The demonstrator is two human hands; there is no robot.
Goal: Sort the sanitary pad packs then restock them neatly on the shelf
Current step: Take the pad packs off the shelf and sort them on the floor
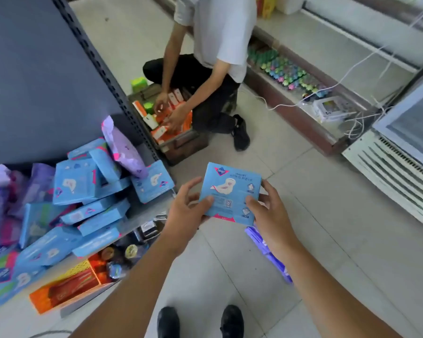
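Note:
I hold a blue sanitary pad pack (231, 191) flat in front of me, over the tiled floor. My left hand (186, 215) grips its left lower edge and my right hand (270, 215) grips its right lower edge. On the shelf (142, 220) to my left lies a jumbled heap of blue pad packs (83, 203). A purple soft pack (123, 147) stands on top of the heap, and more purple packs (0, 191) lie at the far left. Another purple pack (266, 252) lies on the floor under my right forearm.
A person in a white shirt (217, 32) crouches ahead over a crate of orange boxes (171, 128). A chest freezer (401, 154) stands at the right, with cables (327, 93) and a low shelf of small goods behind. Lower shelf goods (71, 286) sit below the heap.

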